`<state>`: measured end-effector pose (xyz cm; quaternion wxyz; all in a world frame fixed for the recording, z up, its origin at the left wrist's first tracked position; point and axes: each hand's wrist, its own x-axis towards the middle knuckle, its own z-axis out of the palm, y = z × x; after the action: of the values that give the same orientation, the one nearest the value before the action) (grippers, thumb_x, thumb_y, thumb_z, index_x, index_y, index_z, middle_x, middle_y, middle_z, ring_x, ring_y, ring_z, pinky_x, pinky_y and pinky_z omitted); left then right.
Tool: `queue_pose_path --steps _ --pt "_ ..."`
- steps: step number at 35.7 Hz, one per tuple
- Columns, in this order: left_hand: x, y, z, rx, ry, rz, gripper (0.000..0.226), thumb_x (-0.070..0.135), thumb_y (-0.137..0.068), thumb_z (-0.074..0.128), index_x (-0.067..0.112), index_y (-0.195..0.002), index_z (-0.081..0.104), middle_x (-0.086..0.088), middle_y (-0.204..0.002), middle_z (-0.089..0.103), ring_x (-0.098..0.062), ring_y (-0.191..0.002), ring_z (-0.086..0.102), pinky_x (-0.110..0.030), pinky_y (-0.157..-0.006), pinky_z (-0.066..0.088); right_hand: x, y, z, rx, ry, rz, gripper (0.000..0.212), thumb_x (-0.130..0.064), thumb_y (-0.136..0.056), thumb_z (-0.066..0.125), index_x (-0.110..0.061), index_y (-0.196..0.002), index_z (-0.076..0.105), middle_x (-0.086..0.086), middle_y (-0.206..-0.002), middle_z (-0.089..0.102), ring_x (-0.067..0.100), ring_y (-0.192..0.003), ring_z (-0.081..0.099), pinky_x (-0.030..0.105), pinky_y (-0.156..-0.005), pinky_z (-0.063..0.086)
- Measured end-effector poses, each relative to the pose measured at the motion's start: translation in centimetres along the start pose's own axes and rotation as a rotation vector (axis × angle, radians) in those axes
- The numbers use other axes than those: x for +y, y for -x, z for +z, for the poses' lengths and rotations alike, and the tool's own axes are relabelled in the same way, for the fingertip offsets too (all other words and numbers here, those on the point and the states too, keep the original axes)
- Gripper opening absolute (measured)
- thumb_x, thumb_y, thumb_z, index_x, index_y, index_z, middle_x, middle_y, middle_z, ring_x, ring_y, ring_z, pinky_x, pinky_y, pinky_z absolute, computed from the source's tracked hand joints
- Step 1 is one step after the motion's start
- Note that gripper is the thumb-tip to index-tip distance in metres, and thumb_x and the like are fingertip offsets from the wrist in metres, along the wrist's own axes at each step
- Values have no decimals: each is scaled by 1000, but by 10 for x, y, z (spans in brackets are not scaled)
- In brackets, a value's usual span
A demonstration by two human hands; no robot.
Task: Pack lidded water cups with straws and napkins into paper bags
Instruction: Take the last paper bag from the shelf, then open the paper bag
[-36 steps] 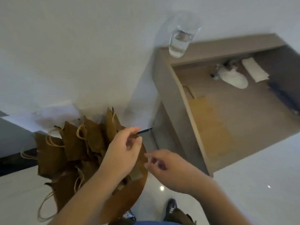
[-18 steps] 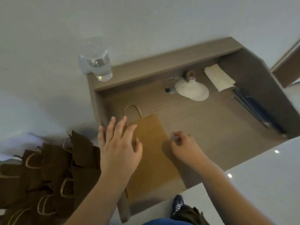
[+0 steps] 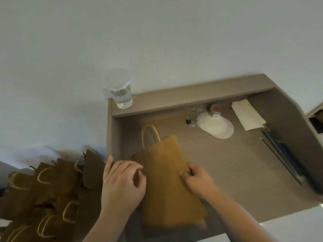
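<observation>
Two-handed, pinches bag (image 3: 164,172): left hand (image 3: 122,180) at left edge, right hand (image 3: 195,179) at right edge; long axis away, handle (image 3: 150,125) toward wall (image 3: 157,41).

- A paper bag (image 3: 164,172) is gripped at its right edge by the right hand (image 3: 195,180), its left edge met by the curled left hand (image 3: 122,182).
- A water cup (image 3: 121,95) is set far left.

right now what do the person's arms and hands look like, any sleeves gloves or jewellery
The left hand and right hand are bare: no gloves, no rings, watch or bracelet visible. The left forearm and right forearm are uncovered down to the frame edge, so no sleeve shows. The picture is slightly blurred, so fine marks could be missed.
</observation>
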<state>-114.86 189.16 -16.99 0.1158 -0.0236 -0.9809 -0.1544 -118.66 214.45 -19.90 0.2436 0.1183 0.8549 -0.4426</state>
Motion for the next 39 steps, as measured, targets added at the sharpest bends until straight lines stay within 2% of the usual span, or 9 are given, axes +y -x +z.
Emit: queue_pose_path --steps 7,10,15,18,20,24,30,35,39 --pt "26 -21 4 -48 109 -52 13 35 -92 71 43 -103 70 27 -105 62 -6 -113 61 -37 -121 33 -10 48 -87 226 -49 -172 10 -41 -103 65 -47 -94 63 -17 -87 74 2 -75 71 28 -66 55" --pt "75 -36 2 -73 406 -3 20 20 -91 78 34 -104 74 25 -103 64 -1 -100 63 -20 -96 50 -17 71 -112 366 -63 -323 18 -39 -100 66 -54 -94 59 -19 -89 71 0 -77 69 17 -54 53" --pt "139 -68 -16 -354 1191 -453 31 42 -100 65 28 -127 71 10 -104 79 -17 -86 77 -39 -72 65 -16 79 -122 402 -5 -600 33 -18 -98 73 -47 -101 55 -18 -95 71 4 -79 71 12 -60 53" --pt "158 -78 -36 -503 1529 -587 68 70 -81 53 25 -129 73 -8 -121 78 -34 -98 78 -49 -75 66 -11 71 -126 235 73 -725 41 -7 -96 65 -41 -114 53 -31 -124 68 -7 -109 69 11 -84 54" --pt "168 -81 -42 -535 1633 -656 81 82 -71 49 24 -116 82 -14 -123 77 -36 -107 76 -56 -88 64 -6 66 -135 86 162 -743 60 -19 -92 59 -50 -141 47 -35 -147 53 -9 -136 53 25 -108 50" --pt "201 -81 -44 -624 1802 -654 97 92 -75 39 19 -125 78 -19 -141 67 -35 -131 65 -52 -107 54 7 55 -173 -141 255 -783 92 -10 -84 54 -61 -157 31 -32 -161 34 -5 -148 40 27 -116 42" --pt "264 -80 -32 -459 1659 -576 92 70 -71 85 12 -140 64 -33 -136 64 -53 -125 63 -67 -106 51 19 42 -236 -351 -236 -639 45 -35 -107 52 -41 -151 51 -9 -142 60 17 -137 57 51 -113 51" --pt "312 -75 -21 -279 1354 -556 28 41 -85 86 32 -110 79 -6 -107 82 -19 -88 80 -34 -68 63 17 37 -264 -413 -362 -657 73 -79 -96 54 -46 -159 35 -11 -130 64 23 -128 66 47 -107 57" --pt "324 -68 -28 -158 901 -332 20 36 -100 65 36 -114 79 12 -111 80 -7 -108 74 -37 -97 57 9 37 -279 -536 -318 -582 76 -89 -78 67 -76 -144 32 -27 -130 63 11 -123 70 39 -102 60"
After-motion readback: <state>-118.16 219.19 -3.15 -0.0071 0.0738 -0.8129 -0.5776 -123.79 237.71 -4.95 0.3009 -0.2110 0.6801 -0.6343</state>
